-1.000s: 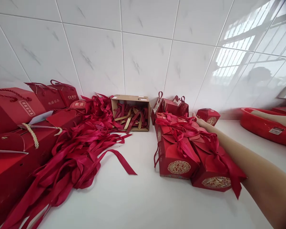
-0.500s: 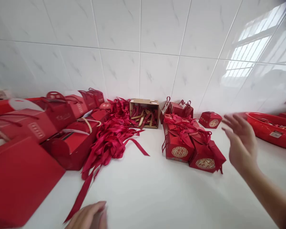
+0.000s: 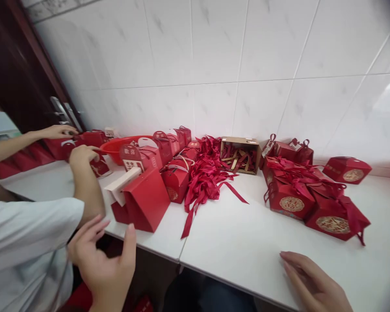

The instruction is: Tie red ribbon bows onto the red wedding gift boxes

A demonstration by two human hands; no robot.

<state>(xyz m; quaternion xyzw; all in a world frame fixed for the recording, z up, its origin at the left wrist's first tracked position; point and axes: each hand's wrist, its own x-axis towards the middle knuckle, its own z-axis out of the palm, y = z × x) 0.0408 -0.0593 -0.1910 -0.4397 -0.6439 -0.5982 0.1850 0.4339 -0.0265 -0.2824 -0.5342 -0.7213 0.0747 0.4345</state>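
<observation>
My left hand point(image 3: 102, 264) is raised in front of the table's edge, fingers apart and holding nothing. Just beyond it stands a red gift box with slanted sides point(image 3: 147, 199). Low over the white table point(image 3: 227, 242), my right hand point(image 3: 312, 281) has its thumb apart from its fingers, with nothing in it. Farther back on that side sit red boxes tied with ribbon, the nearest two bearing gold round emblems; one is a ribbon-tied box point(image 3: 336, 216). Between the two groups of boxes lies a heap of red ribbons point(image 3: 208, 173).
An open cardboard box point(image 3: 240, 168) holds red and gold strips by the tiled wall. A separate red box point(image 3: 347, 170) stands at the right. On the left, a co-worker in a white sleeve point(image 3: 35, 225) reaches among red boxes near a red basin point(image 3: 117, 147).
My view has swung left, bringing the co-worker and door into sight. My left hand is now raised and spread near the table's edge; my right hand has come down toward the near side.
</observation>
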